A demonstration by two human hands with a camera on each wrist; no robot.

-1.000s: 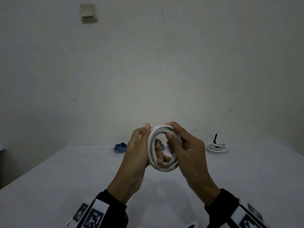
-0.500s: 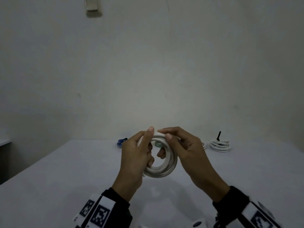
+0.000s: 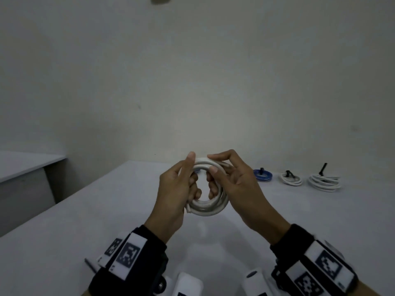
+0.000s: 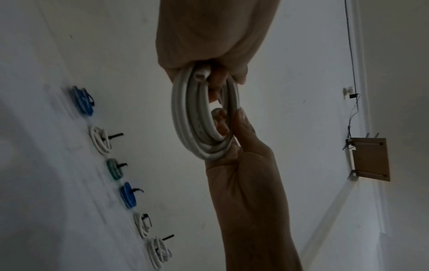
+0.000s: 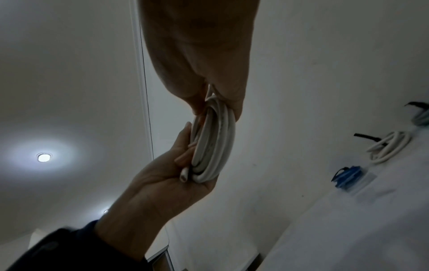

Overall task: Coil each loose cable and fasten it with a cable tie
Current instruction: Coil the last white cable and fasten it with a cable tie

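Now held lower and tilted flatter than a second ago, a thick white cable wound into a compact coil point(image 3: 206, 191) hangs in the air above the pale grey table point(image 3: 64, 242), its loops gathered closer together. By this reading the winding is finished and the bundle is being squared up for fastening; no tie is on it yet.

Around that coil, the left hand point(image 3: 174, 196) curls its fingers through the centre from the left side, thumb pressed along the top, trapping a cut cable end point(image 4: 202, 73) against the loops. The right hand point(image 3: 234, 184) closes on the coil's right side, thumb and forefinger pinching the upper arc while the other fingers hook inside the ring. Both grips are closed on the cable; the bottom arc sags free below the fingers.

Beyond the coil, along the table's far edge, sit finished bundles, each with a black tie tail: a blue coil point(image 3: 263, 175) nearest, a small white coil point(image 3: 291, 179) next, then a larger white coil point(image 3: 324, 181). The left wrist view shows further bundles in that row, including a green coil point(image 4: 113, 168).
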